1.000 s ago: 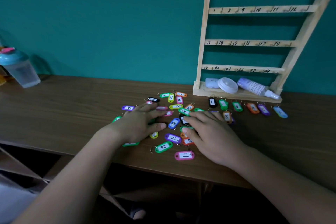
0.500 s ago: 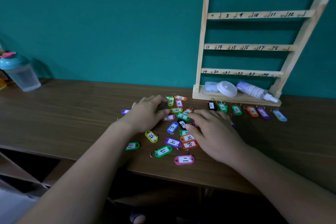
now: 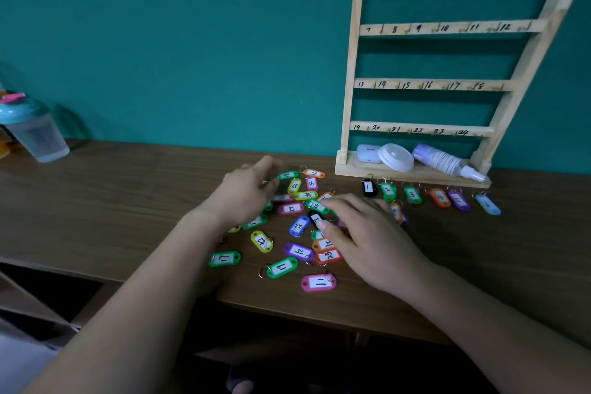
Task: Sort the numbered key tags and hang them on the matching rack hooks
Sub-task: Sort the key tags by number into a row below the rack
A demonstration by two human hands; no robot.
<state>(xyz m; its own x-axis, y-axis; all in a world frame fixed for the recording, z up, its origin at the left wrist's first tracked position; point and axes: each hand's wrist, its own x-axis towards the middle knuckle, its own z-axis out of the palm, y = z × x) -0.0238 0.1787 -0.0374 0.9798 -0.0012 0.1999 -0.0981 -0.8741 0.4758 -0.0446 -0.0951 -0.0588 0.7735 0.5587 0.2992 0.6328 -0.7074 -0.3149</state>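
Observation:
Several coloured numbered key tags lie in a loose pile on the wooden table, among them pink tag 11, green tag 19 and green tag 17. My left hand hovers at the pile's far left with loosely curved fingers, holding nothing I can see. My right hand lies palm down on the pile's right side, fingers spread over tags. Tags 1 to 6 sit in a row, from black tag 1 to blue tag 6, before the wooden rack. All its numbered hooks are bare.
A white case, a round white lid and a spray bottle lie on the rack's base shelf. A clear shaker cup with a teal lid stands at the far left. The table's front edge runs just below the pile.
My left hand has moved away from me across the pile and lifted slightly, uncovering tags near the left side. My right hand has barely shifted. The view has tilted upward.

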